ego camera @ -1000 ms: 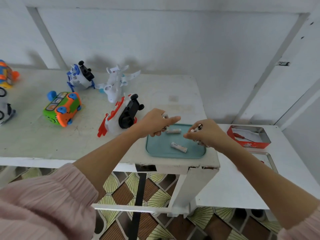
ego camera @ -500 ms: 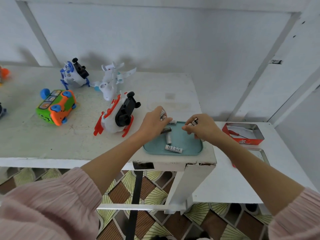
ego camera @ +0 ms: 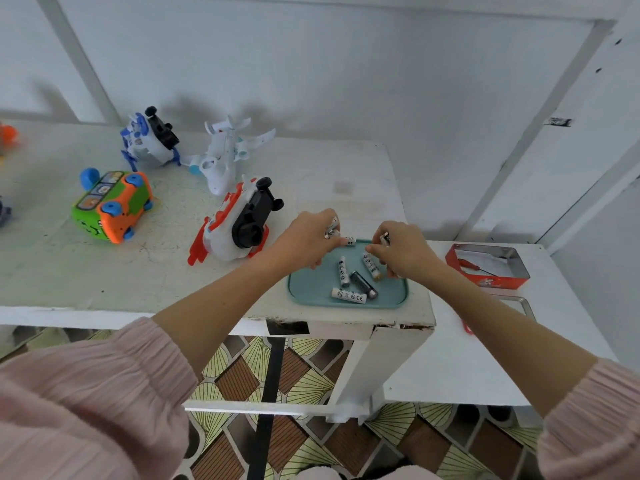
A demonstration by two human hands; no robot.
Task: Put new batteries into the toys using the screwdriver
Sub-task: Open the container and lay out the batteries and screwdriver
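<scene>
A teal tray [ego camera: 308, 289] sits at the table's front right corner with several loose batteries [ego camera: 348, 294] lying in it. My left hand [ego camera: 306, 239] hovers over the tray's far left edge and grips batteries between curled fingers. My right hand [ego camera: 403, 252] is over the tray's far right side and pinches a battery at its fingertips. A red-and-white toy [ego camera: 233, 225] with a black underside lies on its side just left of the tray. The red-handled screwdriver [ego camera: 472, 265] lies in a red tin [ego camera: 485, 282] on the lower table to the right.
A green-and-orange toy [ego camera: 110, 204], a blue-and-white toy [ego camera: 149, 140] and a white plane toy [ego camera: 225, 154] lie further left and back. The wall stands close behind. A lower white table [ego camera: 450, 358] adjoins on the right, with a metal lid [ego camera: 526, 306] beside the tin.
More batteries now lie in the tray than a second ago. Both hands stayed over the tray's far edge and came slightly closer together. The view shifted a little to the left.
</scene>
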